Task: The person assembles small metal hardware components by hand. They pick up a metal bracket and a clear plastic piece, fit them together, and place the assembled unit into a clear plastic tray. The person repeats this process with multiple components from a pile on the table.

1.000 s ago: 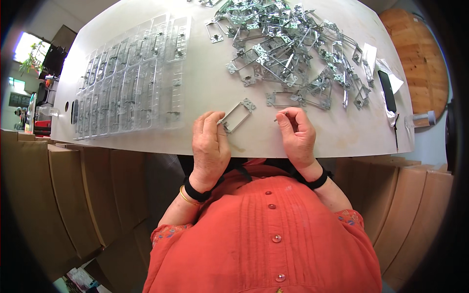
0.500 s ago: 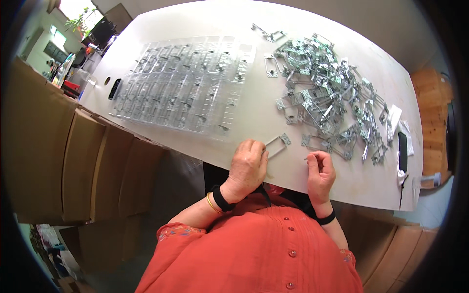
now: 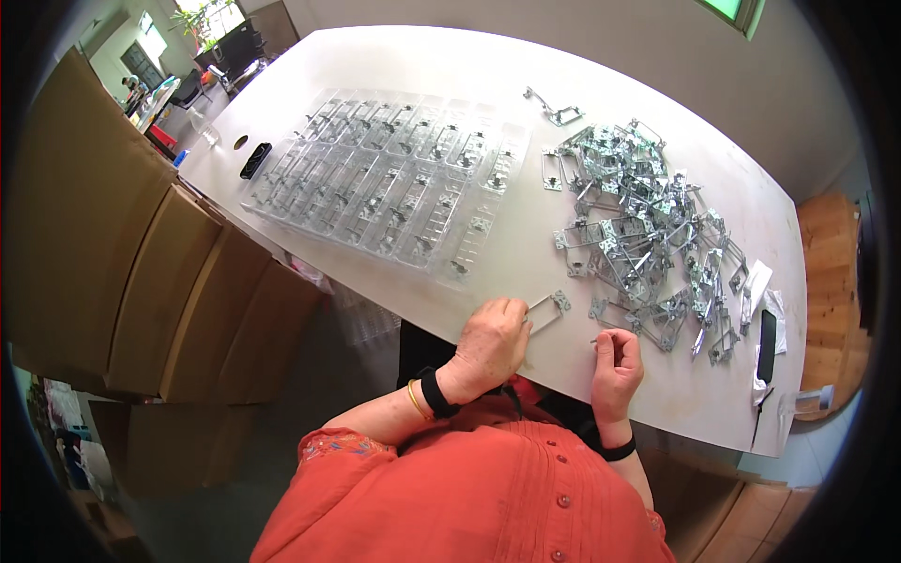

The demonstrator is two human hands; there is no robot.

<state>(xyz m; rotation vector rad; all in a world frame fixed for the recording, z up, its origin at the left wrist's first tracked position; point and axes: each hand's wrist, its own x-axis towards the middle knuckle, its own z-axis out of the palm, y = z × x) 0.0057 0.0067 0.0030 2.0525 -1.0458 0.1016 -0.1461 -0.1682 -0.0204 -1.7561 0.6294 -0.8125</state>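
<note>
My left hand (image 3: 490, 342), back upward and fingers curled, is closed on one end of a narrow rectangular metal bracket (image 3: 561, 300). The bracket's far end, a small perforated plate, sticks out past my fingers to the right, low over the white table. Thumb and forefinger of my right hand (image 3: 617, 371) are pinched together at the table's near edge, with the tip of a small thin piece showing; I cannot make out what it is. Just beyond the right hand spreads a heap of similar metal brackets (image 3: 648, 220).
Clear plastic trays (image 3: 375, 178) with metal brackets in their slots lie on the left of the table (image 3: 413, 61). A black object (image 3: 254, 160) lies beyond them. At the right edge are a dark phone-like object (image 3: 768, 342) and white paper. Cardboard boxes (image 3: 141, 291) stand at left.
The view has shifted, so the table sits lower in the picture. Both hands keep nearly the same grip and place relative to the table.
</note>
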